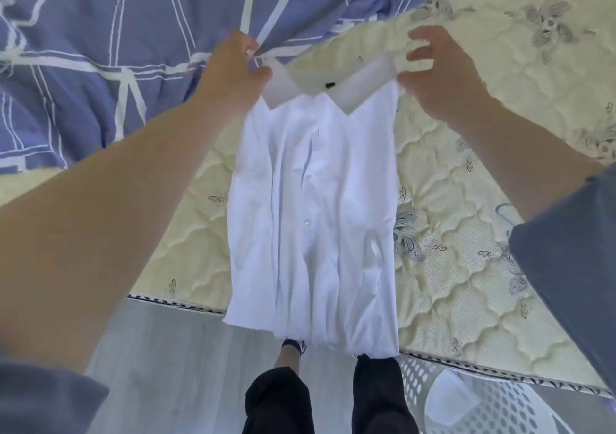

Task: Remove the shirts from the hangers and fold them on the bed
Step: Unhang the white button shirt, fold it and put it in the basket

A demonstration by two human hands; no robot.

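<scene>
A cream quilted mattress (466,200) is filling the middle and right of the view, with a blue duvet (100,33) crossed by white lines lying bunched over its far left part. Pale grey floor (166,350) is showing at the near edge, and a white perforated basket (466,397) is sitting at the near right, just beside the bed. A white buttoned shirt (313,216) is hanging in the centre, front facing the viewer, its sides looking tucked in so it is forming a narrow strip. Its long axis is running from the far collar (360,93) straight back to the near hem, which is reaching past the mattress edge towards the person's legs. No hanger is showing. The left hand (233,70) is pinching the shirt's left shoulder and the right hand (440,70) is pinching the right shoulder, level with each other and equally far out. Both hands are sitting at the shirt's far end, so the cloth is trailing towards the body; laying it down probably means lowering it onto the mattress
</scene>
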